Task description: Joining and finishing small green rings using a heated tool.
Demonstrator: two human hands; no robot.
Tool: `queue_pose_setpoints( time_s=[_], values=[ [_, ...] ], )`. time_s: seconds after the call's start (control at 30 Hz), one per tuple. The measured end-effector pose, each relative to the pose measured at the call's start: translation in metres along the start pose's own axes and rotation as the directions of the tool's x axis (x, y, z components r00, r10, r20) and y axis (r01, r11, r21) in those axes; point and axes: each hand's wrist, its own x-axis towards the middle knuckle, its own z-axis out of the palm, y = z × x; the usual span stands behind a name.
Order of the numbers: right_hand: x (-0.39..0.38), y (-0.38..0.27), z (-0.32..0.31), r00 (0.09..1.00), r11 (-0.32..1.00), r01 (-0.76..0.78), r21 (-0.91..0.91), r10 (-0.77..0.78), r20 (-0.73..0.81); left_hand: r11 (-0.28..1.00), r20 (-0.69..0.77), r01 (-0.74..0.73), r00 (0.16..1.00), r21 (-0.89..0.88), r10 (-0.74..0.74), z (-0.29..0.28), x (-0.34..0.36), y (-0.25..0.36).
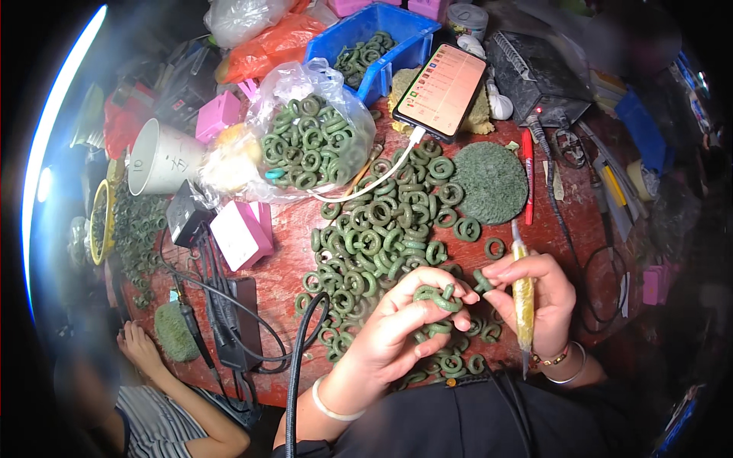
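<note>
Several green rings (437, 298) are gathered in the curled fingers of my left hand (388, 330). Thumb and index finger of my right hand (548, 296) pinch a small green ring (482, 281), seen nearly edge-on, close to my left fingertips. A pen-shaped tool (524, 305) wrapped in yellow also lies in my right hand, pointed at both ends and standing nearly upright between the fingers. Under and beyond my hands spreads a loose pile of green rings (374, 244) on the red tabletop (294, 229).
A round green pad (491, 183) and a red pen (528, 175) lie right of the pile. Farther back are a charging phone (443, 88), a ring-filled plastic bag (359, 137), a blue bin (416, 38) and a black box (538, 84). Black cables (294, 382) cross beside my left forearm. Another person's hand (140, 347) rests at left.
</note>
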Motion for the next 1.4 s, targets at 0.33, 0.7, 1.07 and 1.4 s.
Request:
queue_pose_setpoints(
  time_s=[0.33, 0.7, 1.07, 1.4],
  values=[
    [0.001, 0.0, -0.003, 0.997, 0.979, 0.076, 0.191, -0.075, -0.013, 0.93, -0.112, -0.044, 0.99, 0.365, 0.091, 0.017, -0.002, 0.0],
    [-0.003, -0.004, -0.001, 0.999, 0.993, 0.038, 0.116, -0.041, 0.021, 0.863, -0.153, -0.056, 0.976, 0.502, 0.152, 0.027, 0.0, -0.002],
    [0.001, -0.008, -0.002, 0.981, 0.972, 0.187, -0.14, -0.178, 0.075, 0.953, -0.174, 0.114, 0.982, 0.28, -0.066, 0.018, -0.001, -0.001],
    [0.007, -0.012, -0.001, 0.959, 0.921, 0.285, -0.267, -0.271, 0.086, 0.971, -0.126, 0.134, 0.986, 0.2, -0.11, 0.015, 0.001, -0.004]
  ],
)
